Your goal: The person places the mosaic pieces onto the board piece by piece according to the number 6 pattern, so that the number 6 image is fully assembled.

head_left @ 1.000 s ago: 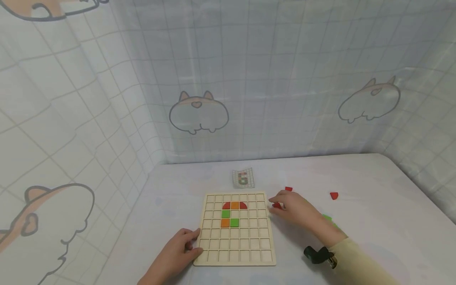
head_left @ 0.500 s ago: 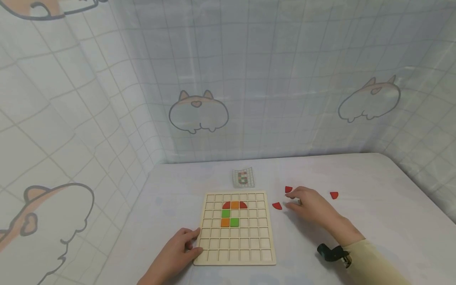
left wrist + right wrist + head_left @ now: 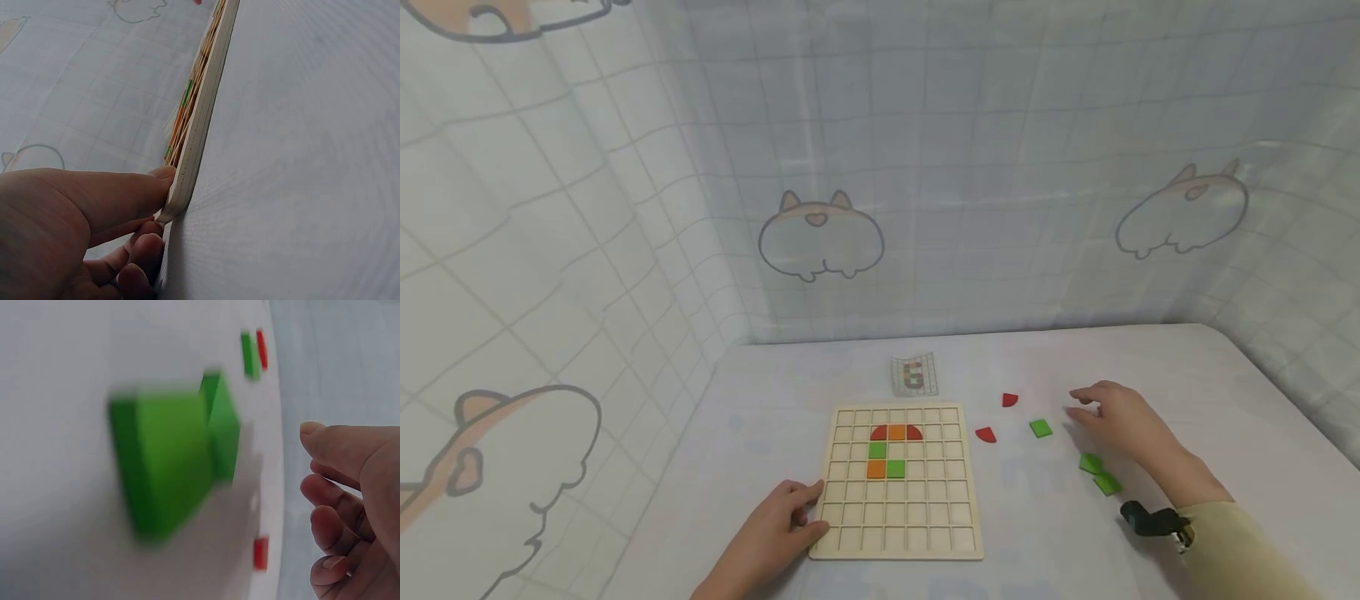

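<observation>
A wooden grid board lies flat, with red quarter-circle tiles, orange squares and green squares in its upper-left cells. At its lower-left edge my left hand holds the board; in the left wrist view the thumb lies on the corner and curled fingers meet the side. My right hand hovers over the right of the table, fingers loosely bent and holding nothing. A red tile near it shows in the right wrist view, hidden under the hand in the head view.
Loose green squares lie between board and right hand, two of them overlapping. Red quarter tiles lie right of the board. Beyond it is a small patterned card. A gridded curtain closes the back.
My right hand has moved right from beside the board, past the red tiles, uncovering green squares and covering the rightmost red tile. The left hand stays at the board's edge.
</observation>
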### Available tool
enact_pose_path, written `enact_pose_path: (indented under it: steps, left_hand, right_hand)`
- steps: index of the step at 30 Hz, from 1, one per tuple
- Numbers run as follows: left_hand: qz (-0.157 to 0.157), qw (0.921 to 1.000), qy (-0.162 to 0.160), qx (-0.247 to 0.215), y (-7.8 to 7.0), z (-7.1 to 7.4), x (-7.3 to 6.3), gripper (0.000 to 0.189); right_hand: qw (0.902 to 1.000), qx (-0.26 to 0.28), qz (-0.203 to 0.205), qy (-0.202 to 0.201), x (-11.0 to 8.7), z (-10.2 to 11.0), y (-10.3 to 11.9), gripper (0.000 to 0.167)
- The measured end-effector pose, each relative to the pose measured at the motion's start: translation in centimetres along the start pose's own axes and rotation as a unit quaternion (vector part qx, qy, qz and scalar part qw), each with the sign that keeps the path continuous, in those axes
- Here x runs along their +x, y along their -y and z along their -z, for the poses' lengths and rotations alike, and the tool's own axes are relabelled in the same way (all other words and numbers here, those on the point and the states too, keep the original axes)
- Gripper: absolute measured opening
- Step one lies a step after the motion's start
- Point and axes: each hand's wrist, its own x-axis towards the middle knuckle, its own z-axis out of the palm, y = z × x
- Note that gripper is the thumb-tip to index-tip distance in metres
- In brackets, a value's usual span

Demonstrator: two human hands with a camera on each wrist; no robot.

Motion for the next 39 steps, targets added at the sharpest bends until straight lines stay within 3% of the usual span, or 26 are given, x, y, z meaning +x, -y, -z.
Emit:
enact_pose_path:
  steps: [9, 13, 20, 29, 39]
  left_hand:
    - [0.006, 1.0, 0.002, -0.006, 0.1, -0.1, -0.1, 0.067]
    - [0.004, 1.0, 0.002, -0.006, 0.1, -0.1, -0.1, 0.067]
    - [-0.007, 0.9999, -0.007, 0.004, 0.0, -0.2, -0.2, 0.065]
    - [-0.006, 1.0, -0.003, 0.004, -0.2, 0.0, -0.1, 0.064]
    - [-0.008, 1.0, 0.002, 0.003, -0.1, 0.1, 0.0, 0.065]
  right_hand:
    - [0.9975, -0.024, -0.063, -0.023, -0.5, 0.5, -2.7, 0.048]
    - [0.9972, -0.022, -0.065, -0.028, -0.9, 0.5, -3.1, 0.049]
    - [0.9978, -0.023, -0.057, -0.022, -1.0, 0.2, -3.2, 0.033]
    - [0.9978, -0.005, -0.065, 0.01, -0.9, 0.1, -2.9, 0.03]
    - [0.9979, -0.009, -0.064, 0.004, -1.0, 0.0, -3.5, 0.029]
